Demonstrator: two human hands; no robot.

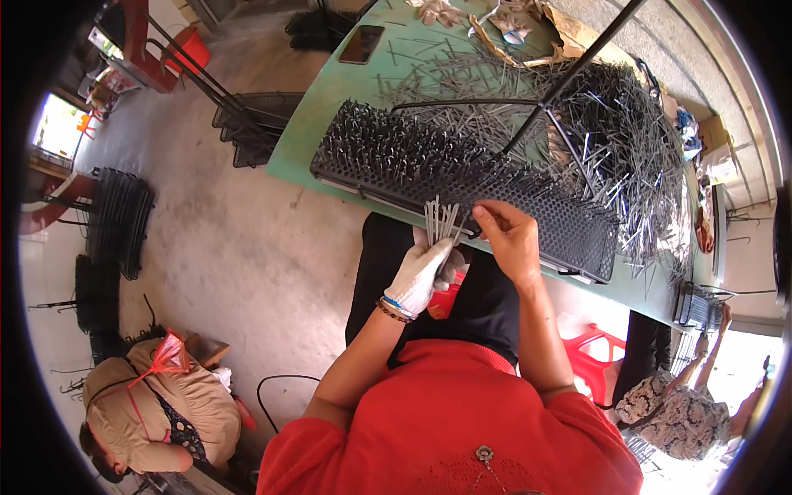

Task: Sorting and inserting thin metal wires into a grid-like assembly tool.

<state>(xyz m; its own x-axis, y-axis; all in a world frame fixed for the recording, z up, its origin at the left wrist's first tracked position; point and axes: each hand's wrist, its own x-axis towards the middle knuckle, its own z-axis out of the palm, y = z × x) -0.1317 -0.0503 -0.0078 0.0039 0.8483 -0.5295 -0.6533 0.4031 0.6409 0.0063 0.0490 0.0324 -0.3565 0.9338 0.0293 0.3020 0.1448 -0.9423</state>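
My left hand, in a white glove, grips a bundle of thin grey metal rods that point up and away from me. Close to its right, my bare right hand has thumb and forefinger pinched together, with a thin rod at the fingertips beside the bundle. Just beyond both hands lies a long black perforated rack on the green table. Many dark rods stand in the holes of its left and far parts; nearer right, rows of bare holes show.
A large heap of loose rods covers the table's far right. A black metal frame rises over the rack. A phone lies at the far left. Stacked black racks stand left. One person is lower left, another lower right.
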